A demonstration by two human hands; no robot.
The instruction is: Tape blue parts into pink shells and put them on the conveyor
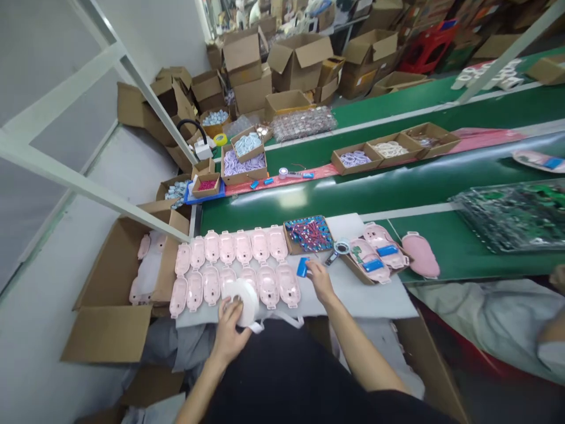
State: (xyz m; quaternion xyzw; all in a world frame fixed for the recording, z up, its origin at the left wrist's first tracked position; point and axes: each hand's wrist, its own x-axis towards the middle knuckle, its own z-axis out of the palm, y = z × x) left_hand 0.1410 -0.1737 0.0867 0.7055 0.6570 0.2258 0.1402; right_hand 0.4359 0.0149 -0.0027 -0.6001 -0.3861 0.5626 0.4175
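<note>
My left hand (230,331) is closed on a roll of white tape (249,301), its fingers at the core. A loose strip of the tape (286,318) hangs to the right, along the front edge of the table. My right hand (321,281) pinches a small blue battery pack (302,267) above the grey-white work surface. Pink plastic shells (243,247) lie open side up in two rows, and the roll partly covers some in the front row. Behind my right hand stands a cardboard tray of blue batteries with red wires (309,234).
Right of my hands, a box holds pink shells with blue packs (373,265), beside a pink cover (421,254). A green conveyor (273,206) runs behind. An open carton (112,265) stands left. Bagged circuit boards (516,215) lie right, near another person's arm (554,327).
</note>
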